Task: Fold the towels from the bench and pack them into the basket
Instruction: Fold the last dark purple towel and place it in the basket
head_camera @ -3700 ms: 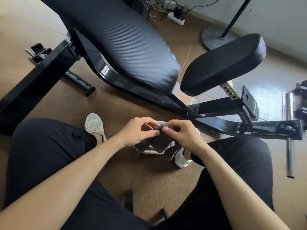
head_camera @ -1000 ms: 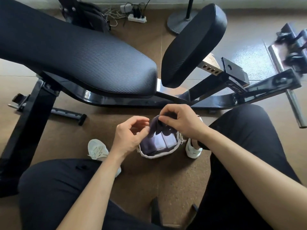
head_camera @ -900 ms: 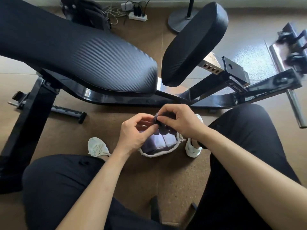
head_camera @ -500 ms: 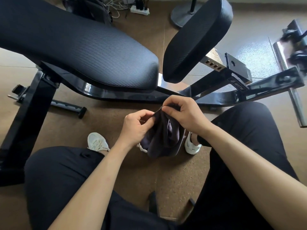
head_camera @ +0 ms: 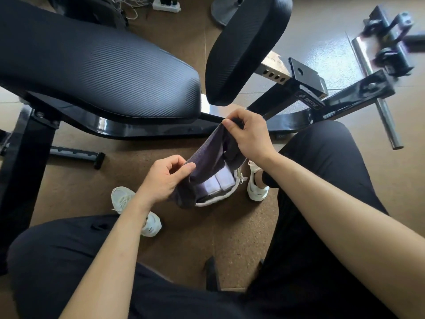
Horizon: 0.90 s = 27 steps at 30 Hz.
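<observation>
Both hands hold one dark grey towel (head_camera: 207, 162) stretched betw them, above the basket (head_camera: 220, 200). Right hand (head_camera: 247, 137) pinches the upper corner w/ thumb + fingers; left hand (head_camera: 165, 179) pinches the lower edge, nearer the body. Towel hangs over the basket's left part. Basket sits on the floor betw two white shoes, w/ folded pale lilac towels (head_camera: 218, 183) packed side by side inside. Black padded bench (head_camera: 103, 72) just beyond.
</observation>
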### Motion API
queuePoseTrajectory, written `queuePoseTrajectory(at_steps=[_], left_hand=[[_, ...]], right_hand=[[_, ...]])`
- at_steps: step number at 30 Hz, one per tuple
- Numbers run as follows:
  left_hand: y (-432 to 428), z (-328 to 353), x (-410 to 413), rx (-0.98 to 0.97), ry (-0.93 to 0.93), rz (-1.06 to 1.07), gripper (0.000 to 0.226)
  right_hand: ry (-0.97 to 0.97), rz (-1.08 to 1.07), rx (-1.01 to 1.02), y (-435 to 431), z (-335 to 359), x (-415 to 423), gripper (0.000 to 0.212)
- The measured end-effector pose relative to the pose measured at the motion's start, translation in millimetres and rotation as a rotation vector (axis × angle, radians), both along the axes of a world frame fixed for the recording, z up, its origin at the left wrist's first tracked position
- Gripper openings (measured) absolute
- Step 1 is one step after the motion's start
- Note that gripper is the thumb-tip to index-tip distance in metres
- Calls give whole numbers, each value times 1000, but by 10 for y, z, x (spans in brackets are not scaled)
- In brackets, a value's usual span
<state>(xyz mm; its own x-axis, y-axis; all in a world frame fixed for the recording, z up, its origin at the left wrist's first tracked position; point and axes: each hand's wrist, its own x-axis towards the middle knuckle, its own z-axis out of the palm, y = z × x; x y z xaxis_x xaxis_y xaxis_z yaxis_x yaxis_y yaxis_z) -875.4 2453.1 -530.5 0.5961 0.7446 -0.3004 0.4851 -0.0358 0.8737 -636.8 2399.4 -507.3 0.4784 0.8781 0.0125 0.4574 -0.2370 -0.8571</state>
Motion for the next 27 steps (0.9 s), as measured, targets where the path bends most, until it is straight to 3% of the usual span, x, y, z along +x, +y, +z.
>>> queuePoseTrajectory(at_steps=[12,19,24,27], left_hand=[[52,-80,-363,42,220,-5,4],[110,-74,-503,102,212,153,5],[104,-1,-400,4,-175,402,12],[89,20,-292,-36,-305,499,16]], right_hand=[[90,-497,-14,110,-68,447,9],[145,-582,-37,67,-59,533,11],[184,-422,-61,25,-88,451,11],[270,-283,-83,4,-138,331,9]])
